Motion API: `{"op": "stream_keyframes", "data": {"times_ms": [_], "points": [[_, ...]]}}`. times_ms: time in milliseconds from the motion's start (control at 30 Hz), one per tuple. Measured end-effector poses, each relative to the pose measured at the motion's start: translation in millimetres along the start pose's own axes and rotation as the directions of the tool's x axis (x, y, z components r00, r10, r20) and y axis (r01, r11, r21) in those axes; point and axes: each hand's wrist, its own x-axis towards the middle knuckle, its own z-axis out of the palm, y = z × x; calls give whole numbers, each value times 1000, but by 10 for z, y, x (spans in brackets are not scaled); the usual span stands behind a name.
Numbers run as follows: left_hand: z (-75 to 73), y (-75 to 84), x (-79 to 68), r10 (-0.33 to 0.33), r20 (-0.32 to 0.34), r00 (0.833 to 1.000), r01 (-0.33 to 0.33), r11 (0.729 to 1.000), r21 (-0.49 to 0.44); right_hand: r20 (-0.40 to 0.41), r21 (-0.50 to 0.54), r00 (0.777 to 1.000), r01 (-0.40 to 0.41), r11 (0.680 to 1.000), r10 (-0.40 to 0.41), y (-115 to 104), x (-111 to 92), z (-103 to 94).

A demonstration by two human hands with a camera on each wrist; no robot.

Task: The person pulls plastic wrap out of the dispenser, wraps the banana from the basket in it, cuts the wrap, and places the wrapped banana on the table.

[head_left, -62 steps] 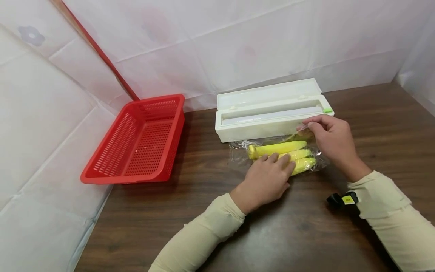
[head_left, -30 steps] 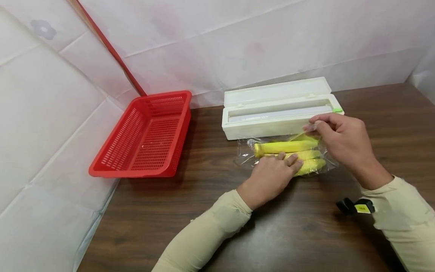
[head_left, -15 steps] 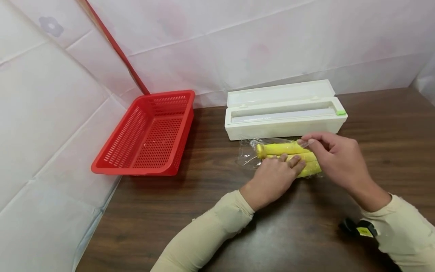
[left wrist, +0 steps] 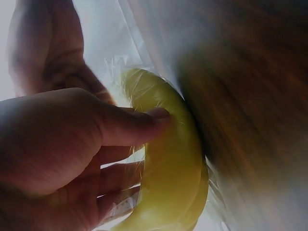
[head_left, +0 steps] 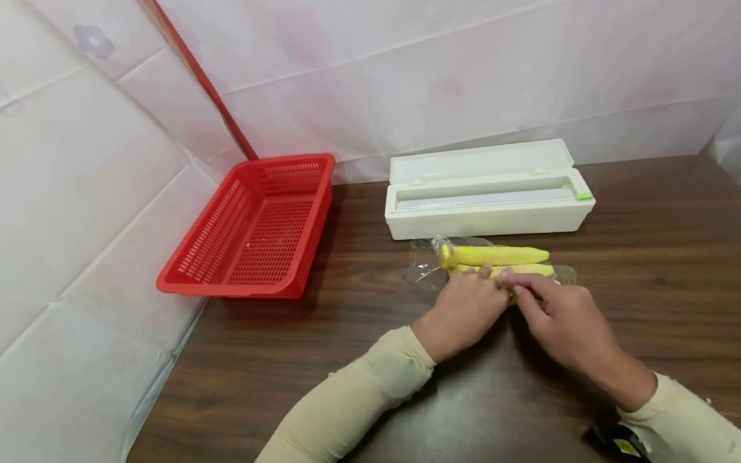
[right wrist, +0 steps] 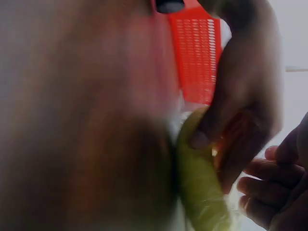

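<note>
Yellow bananas [head_left: 500,255], several side by side, lie on clear plastic film [head_left: 424,262] in the head view. My left hand [head_left: 470,310] holds them from the near side. In the left wrist view its thumb [left wrist: 144,125] presses the outer curve of a banana [left wrist: 173,168], and its fingers reach over the other side. Just right of it, my right hand [head_left: 570,318] pinches the film edge above the bananas, its fingertips right at the left fingers. The right wrist view shows its curled fingers [right wrist: 264,187] beside the banana [right wrist: 202,183]. The hands cover the nearest banana in the head view.
A long white box [head_left: 486,222] with its lid raised stands behind the bananas, a white roll [head_left: 492,198] inside and a green tab [head_left: 584,196] at its right end. A red perforated basket [head_left: 231,289] sits at left on the brown wooden table [head_left: 278,366].
My right hand has come from near the box toward me, drawing the film edge over the bananas to the left hand. The left hand has stayed on the bananas.
</note>
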Motion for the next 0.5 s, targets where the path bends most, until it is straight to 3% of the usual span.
{"op": "stream_keyframes", "data": {"times_ms": [300, 500], "points": [[3, -59, 23, -5, 42, 999, 9, 995, -98, 66, 10, 998, -7, 1000, 6, 41, -145, 0], [-26, -128, 30, -25, 112, 993, 49, 977, -209, 117, 53, 983, 135, 989, -140, 132, -163, 1]]}}
